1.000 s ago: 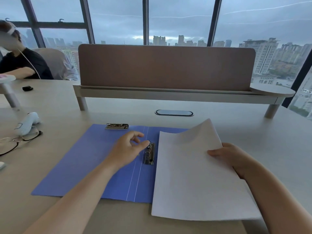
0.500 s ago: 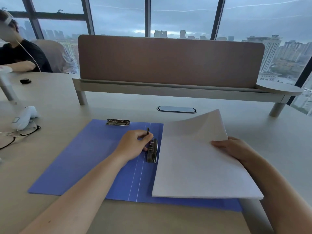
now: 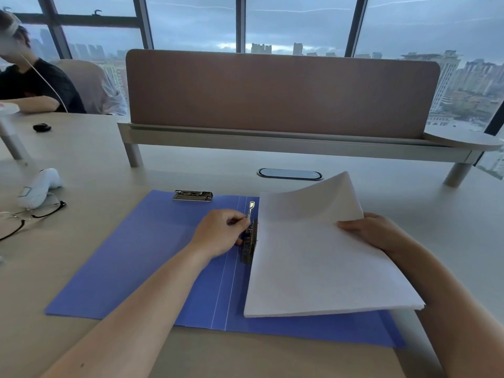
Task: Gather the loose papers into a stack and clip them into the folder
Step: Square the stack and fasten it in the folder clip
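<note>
Folder (image 3: pixel 141 257) was blue, thin pale lines down spine. Papers (image 3: pixel 321 257) plain white. Clips (image 3: pixel 192 195) silver metal. Table (image 3: pixel 136 165) pale beige. Divider panel (image 3: pixel 281 91) dull brown. Glasses (image 3: pixel 30 214) black-rimmed. Neighbour's shirt (image 3: pixel 32 83) black. Sky (image 3: pixel 294 20) grey-blue.

- Folder (image 3: pixel 141 257) lies open on tabletop (image 3: pixel 109 165).
- Left hand (image 3: pixel 218 233) pinches raised clip lever (image 3: pixel 251 208).
- Right hand (image 3: pixel 373 231) grips papers (image 3: pixel 313 263) at their 3 o'clock edge.

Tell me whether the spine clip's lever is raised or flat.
Raised. The lever stands up from the spine clip, pinched by the left hand, while the paper stack edge sits beside it.
</note>
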A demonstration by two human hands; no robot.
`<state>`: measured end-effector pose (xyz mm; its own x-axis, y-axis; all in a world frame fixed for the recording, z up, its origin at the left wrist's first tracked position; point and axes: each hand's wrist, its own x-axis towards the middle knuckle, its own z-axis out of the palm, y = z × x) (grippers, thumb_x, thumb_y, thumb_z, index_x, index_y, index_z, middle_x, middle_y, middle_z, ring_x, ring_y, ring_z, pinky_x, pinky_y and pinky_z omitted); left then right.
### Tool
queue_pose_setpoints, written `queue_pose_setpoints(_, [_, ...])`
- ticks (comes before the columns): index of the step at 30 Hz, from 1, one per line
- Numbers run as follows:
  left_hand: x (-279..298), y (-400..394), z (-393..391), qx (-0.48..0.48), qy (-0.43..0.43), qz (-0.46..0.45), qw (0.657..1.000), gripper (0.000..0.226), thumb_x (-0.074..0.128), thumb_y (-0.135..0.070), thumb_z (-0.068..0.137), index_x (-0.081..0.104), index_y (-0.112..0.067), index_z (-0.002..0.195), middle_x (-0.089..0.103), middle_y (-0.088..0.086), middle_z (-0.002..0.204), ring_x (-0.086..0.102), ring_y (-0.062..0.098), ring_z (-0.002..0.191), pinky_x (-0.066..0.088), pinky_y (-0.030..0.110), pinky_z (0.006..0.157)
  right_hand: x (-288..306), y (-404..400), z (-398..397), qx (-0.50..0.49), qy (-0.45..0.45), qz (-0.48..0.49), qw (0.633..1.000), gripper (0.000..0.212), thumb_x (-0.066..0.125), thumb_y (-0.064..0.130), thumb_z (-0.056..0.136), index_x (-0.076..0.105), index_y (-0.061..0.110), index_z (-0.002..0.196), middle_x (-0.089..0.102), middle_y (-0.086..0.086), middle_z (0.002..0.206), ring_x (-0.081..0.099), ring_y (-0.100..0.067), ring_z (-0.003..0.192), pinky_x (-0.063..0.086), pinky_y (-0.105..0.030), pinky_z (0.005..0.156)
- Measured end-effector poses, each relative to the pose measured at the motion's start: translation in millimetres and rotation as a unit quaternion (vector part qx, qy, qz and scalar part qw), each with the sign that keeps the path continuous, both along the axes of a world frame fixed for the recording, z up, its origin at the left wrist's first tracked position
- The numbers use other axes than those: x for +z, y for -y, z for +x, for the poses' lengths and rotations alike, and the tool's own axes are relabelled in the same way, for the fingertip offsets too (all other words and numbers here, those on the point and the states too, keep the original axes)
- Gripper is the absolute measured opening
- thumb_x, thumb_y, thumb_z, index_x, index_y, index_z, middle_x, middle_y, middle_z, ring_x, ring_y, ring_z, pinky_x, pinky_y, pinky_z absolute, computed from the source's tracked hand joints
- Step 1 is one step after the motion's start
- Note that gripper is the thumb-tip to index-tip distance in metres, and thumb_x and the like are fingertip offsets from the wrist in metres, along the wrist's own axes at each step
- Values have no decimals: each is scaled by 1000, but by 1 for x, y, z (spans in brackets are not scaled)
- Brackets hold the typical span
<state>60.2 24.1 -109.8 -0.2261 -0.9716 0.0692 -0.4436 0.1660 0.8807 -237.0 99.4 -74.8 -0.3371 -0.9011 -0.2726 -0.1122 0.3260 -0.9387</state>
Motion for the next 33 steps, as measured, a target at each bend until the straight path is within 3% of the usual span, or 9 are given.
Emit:
queue_pose_setpoints(3, [0, -1, 0, -12, -16, 23, 1000, 12, 69, -40, 87, 74, -32, 95, 76, -13, 95, 70, 4, 67, 54, 24, 75, -1, -1, -4, 0, 8, 1, 1000, 5, 67, 4, 89, 70, 4, 92, 77, -7, 70, 73, -24, 56, 57, -30, 53])
queue_pose_setpoints(5, [-1, 0, 0, -19, -5, 23, 1000, 31, 75, -52, 75, 74, -33, 99, 75, -17, 99, 70, -1, 86, 55, 28, 87, -3, -2, -7, -5, 17, -1, 1000, 5, 66, 3, 89, 69, 4, 92, 76, -7, 68, 72, -23, 53, 57, -28, 48])
queue_pose_setpoints(8, [1, -6, -2, -13, 60, -2, 998, 59, 80, -55, 66, 68, -29, 118, 68, -22, 113, 60, -4, 110, 47, 27, 99, -5, -3, -10, -5, 16, -1, 1000, 7, 66, 3, 88, 69, 3, 95, 76, -7, 68, 72, -23, 53, 56, -28, 46])
queue_pose_setpoints(14, [2, -25, -20, 37, 241, -99, 965, 61, 63, -57, 72, 55, -38, 129, 57, -21, 129, 57, 8, 117, 46, 30, 92, -6, -5, -8, 0, 21, -10, 1000, 6, 66, 4, 89, 70, 4, 94, 77, -5, 67, 72, -21, 53, 56, -27, 46])
queue_pose_setpoints(20, [-1, -13, -10, 35, 153, -85, 984, 22, 65, -37, 87, 71, -31, 107, 70, -16, 106, 64, 7, 101, 49, 26, 83, -3, -5, -6, 6, 36, -16, 999, 14, 70, 9, 87, 72, 3, 100, 78, -11, 83, 74, -26, 63, 57, -34, 64])
queue_pose_setpoints(23, [1, -5, 0, 8, 32, -39, 999, 20, 76, -32, 83, 73, -19, 97, 74, -9, 95, 67, 2, 81, 50, 18, 73, 0, -6, -6, 9, 44, -16, 999, 17, 70, 9, 87, 71, 3, 102, 78, -12, 86, 74, -27, 64, 59, -33, 60])
queue_pose_setpoints(26, [1, -2, 0, 60, -57, -7, 997, 23, 76, -28, 85, 58, -13, 87, 75, 1, 79, 66, 8, 50, 46, 17, 54, 1, -9, -8, 1, 46, -13, 999, 10, 69, 8, 88, 69, 3, 97, 78, -7, 72, 73, -23, 56, 58, -28, 47])
queue_pose_setpoints(29, [-4, -2, -6, 95, -21, -46, 994, 32, 75, -30, 85, 49, -16, 74, 70, 2, 71, 65, 10, 47, 44, 16, 48, 0, -12, -11, -12, 39, -5, 999, 8, 68, 7, 89, 68, 4, 96, 76, -6, 67, 72, -22, 52, 56, -26, 43])
queue_pose_setpoints(33, [-6, -6, -9, 54, 49, -125, 989, 13, 70, -22, 88, 61, -26, 79, 66, -14, 84, 60, -3, 70, 46, 23, 66, -1, -12, -13, -19, 33, -3, 999, 4, 68, 5, 89, 68, 5, 93, 76, -5, 65, 72, -20, 50, 53, -25, 40])
